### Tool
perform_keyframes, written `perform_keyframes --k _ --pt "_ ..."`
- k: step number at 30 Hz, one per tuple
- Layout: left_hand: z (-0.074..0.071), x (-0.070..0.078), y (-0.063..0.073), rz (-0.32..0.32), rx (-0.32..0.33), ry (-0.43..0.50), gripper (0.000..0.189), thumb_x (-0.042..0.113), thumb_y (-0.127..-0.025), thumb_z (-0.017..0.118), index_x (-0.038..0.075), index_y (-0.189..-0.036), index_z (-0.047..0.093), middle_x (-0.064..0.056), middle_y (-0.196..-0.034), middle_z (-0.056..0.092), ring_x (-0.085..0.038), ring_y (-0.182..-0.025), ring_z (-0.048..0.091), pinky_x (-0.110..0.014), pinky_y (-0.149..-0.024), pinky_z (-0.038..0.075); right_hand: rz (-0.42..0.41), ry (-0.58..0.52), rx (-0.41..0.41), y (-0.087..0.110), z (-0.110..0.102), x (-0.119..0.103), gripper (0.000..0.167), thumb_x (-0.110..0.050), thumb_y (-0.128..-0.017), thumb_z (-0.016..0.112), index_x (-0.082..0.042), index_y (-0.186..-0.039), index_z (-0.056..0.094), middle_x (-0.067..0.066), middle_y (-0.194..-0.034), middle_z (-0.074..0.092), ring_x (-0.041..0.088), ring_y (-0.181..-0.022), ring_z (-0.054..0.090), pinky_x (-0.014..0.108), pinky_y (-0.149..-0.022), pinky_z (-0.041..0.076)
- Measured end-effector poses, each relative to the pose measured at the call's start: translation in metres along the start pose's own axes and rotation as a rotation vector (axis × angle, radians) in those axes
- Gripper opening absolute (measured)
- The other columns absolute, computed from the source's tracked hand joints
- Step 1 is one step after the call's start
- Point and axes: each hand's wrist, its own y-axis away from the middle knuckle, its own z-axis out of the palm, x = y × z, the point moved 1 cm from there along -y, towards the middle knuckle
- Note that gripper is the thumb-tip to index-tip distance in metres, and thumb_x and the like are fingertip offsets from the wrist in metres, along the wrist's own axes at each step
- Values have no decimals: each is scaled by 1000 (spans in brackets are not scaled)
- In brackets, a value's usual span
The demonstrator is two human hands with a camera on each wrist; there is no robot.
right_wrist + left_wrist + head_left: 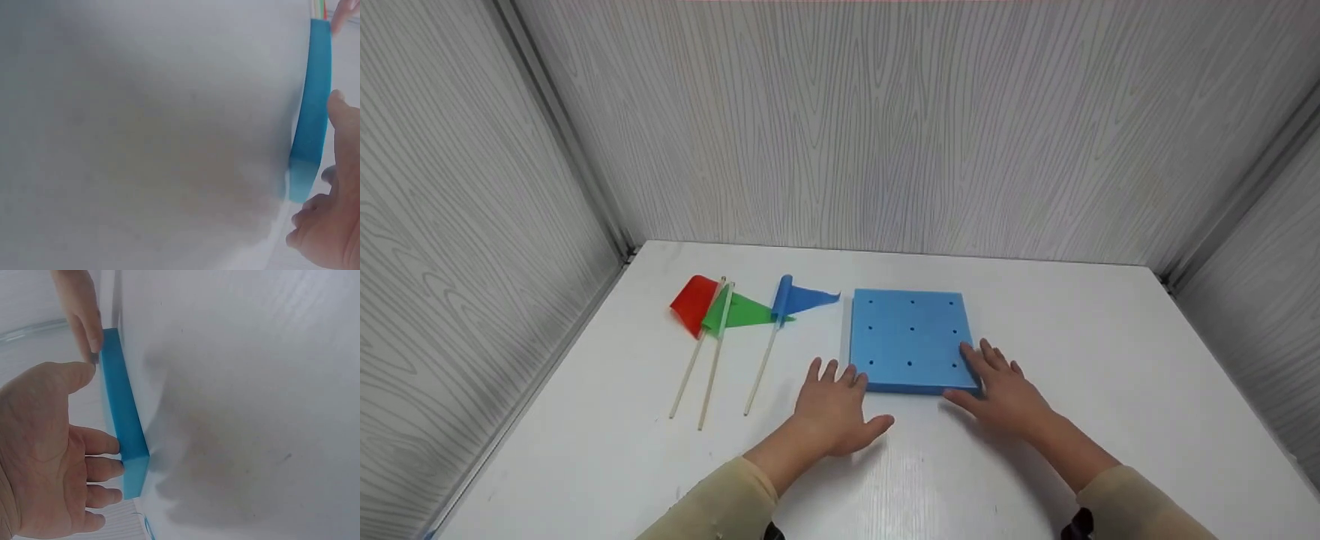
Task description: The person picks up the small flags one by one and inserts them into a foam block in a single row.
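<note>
A square blue board (892,345) with rows of small holes lies flat on the white table. My left hand (832,412) is at its front left corner, fingers spread and thumb pointing right. In the left wrist view its fingertips come up to the board's side (126,410); whether they press on it I cannot tell. My right hand (1011,394) is at the front right corner, index finger over the board's edge and thumb by the front side. From the right wrist view, the board's blue side (314,95) runs past this hand's thumb.
Left of the board lie three small flags on thin wooden sticks: a red flag (694,304), a green flag (746,311) overlapping it, and a blue flag (808,299). Wood-grain panels (855,135) wall the table (1110,360) at the back and both sides.
</note>
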Motion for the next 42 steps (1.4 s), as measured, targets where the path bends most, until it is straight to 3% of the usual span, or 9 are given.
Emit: perform_keyframes --k 5,15,20,24,33,38,42 --pt "0 0 2 10 4 2 87 73 -102 41 10 -161 46 -12 -166 43 -37 -156 32 -58 -128 13 -27 -26 -24 -1 2 8 90 -66 -102 56 -15 -170 25 24 -171 24 51 -155 23 67 -122 23" --pt "3 -4 4 40 43 14 86 72 -103 42 8 -160 47 -14 -165 43 -38 -156 32 -60 -127 13 -56 -58 -21 0 2 5 85 -58 -106 56 -14 -170 23 24 -170 27 47 -157 21 64 -125 19" --pt "-1 -12 7 52 74 63 83 70 -104 42 9 -159 49 -14 -164 45 -39 -154 35 -63 -126 16 -64 -60 -27 0 2 5 85 -60 -106 54 -15 -171 21 21 -171 26 45 -158 20 63 -125 17" --pt "-8 -24 8 67 140 138 79 67 -105 44 9 -160 48 -16 -162 47 -39 -152 40 -65 -124 20 -78 -75 -19 1 3 6 85 -62 -107 52 -15 -171 22 21 -171 26 46 -158 21 63 -125 17" --pt "-42 -73 16 -1 235 335 77 61 -105 53 16 -166 39 -12 -164 46 -34 -151 43 -58 -121 34 -73 -85 -16 4 4 9 84 -61 -107 52 -16 -171 21 21 -171 26 47 -157 21 63 -125 18" --pt "-53 -120 19 -28 285 476 82 65 -102 56 20 -167 35 -12 -160 51 -37 -146 49 -56 -109 49 -54 -91 -24 4 2 8 85 -62 -106 52 -17 -171 21 21 -171 26 46 -158 20 64 -125 18" --pt "-51 -163 25 -46 376 577 72 53 -104 64 18 -164 43 -16 -151 60 -40 -139 56 -56 -103 53 -46 -90 -27 4 3 9 85 -63 -106 52 -18 -171 20 20 -172 26 46 -158 19 64 -125 18"
